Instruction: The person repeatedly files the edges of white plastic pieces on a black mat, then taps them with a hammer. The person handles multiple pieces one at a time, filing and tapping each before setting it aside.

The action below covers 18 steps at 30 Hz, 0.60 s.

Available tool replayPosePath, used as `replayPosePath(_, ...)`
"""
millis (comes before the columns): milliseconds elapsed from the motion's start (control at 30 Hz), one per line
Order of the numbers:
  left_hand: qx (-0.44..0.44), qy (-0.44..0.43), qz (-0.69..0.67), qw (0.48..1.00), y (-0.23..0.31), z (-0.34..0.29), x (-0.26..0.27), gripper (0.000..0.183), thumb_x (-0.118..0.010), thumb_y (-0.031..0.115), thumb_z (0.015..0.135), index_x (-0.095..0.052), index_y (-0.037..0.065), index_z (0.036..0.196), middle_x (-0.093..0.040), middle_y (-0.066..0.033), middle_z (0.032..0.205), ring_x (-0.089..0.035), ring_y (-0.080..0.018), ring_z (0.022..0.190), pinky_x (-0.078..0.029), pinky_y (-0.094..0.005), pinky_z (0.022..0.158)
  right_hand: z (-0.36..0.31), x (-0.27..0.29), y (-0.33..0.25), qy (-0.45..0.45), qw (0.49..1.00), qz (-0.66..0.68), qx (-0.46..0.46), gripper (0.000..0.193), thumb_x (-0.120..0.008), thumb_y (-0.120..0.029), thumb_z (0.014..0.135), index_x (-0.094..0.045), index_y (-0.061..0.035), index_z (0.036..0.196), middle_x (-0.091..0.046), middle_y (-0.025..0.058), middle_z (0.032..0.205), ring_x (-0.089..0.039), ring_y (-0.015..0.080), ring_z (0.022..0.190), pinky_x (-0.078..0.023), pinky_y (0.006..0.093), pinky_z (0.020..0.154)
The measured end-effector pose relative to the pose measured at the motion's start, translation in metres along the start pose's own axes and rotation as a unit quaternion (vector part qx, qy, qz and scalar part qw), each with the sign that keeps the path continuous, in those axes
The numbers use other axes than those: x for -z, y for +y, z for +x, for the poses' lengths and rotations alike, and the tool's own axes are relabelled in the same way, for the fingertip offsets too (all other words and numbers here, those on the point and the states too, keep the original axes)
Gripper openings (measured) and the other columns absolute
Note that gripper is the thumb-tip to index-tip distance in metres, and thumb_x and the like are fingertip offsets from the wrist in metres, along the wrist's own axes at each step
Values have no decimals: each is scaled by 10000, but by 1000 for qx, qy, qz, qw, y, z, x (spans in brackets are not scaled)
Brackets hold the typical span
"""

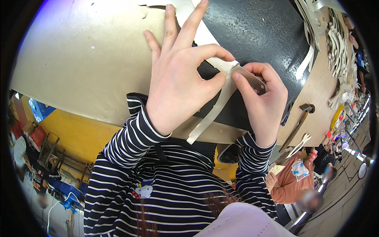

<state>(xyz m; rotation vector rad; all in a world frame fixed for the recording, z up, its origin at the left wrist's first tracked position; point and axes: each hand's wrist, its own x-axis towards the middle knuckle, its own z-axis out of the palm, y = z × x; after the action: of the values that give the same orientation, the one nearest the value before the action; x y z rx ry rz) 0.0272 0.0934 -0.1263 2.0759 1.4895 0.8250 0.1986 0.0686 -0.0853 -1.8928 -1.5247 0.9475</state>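
Note:
My left hand [177, 79] has its thumb and index fingertip at a narrow cream strip [215, 108], which looks like leather. Its other fingers are spread. The strip hangs toward me, and its loose end reaches past the near edge of the black board [256, 27]. Close beside the left fingertips, my right hand [264, 94] pinches a flat grey-brown piece [249, 77] between thumb and fingers. That piece meets the strip at a raised fold; whether it is a tool or material I cannot tell. A wider cream band [209, 37] runs away behind the left index finger.
A large beige sheet [87, 55] covers the table's left side. At right lie a hammer [296, 128] with a wooden handle and a heap of cream strips [337, 45]. A person in a rust-coloured top [292, 179] sits at the right. Other people are at far left.

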Motion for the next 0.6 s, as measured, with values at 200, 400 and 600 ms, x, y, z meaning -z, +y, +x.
replayPosePath(200, 9, 2, 5, 1000, 1, 0, -1, 214, -785, 206, 780, -787, 213, 993, -379, -188, 1550, -247, -470, 1475, -103, -665, 1163, 0, 0, 0, -2, 1000, 14, -2, 125, -741, 8, 816, -678, 27, 922, -645, 52, 839, -630, 92, 731, -523, 227, 611)
replayPosePath(400, 14, 3, 9, 1000, 2, 0, -3, 205, -787, 210, 777, -788, 215, 983, -382, -175, 1551, -243, -470, 1477, -96, -673, 1159, 1, 0, 0, -2, 1000, 5, 1, 125, -743, -1, 815, -679, 28, 917, -648, 61, 835, -633, 102, 719, -527, 235, 607)
replayPosePath(600, 18, 3, 12, 1000, 4, 0, -3, 197, -788, 213, 775, -789, 218, 972, -384, -163, 1552, -238, -470, 1479, -89, -681, 1155, -1, -1, -2, 8, 1000, -18, -5, 118, -750, -21, 817, -682, 15, 907, -651, 74, 819, -637, 132, 703, -502, 254, 620)
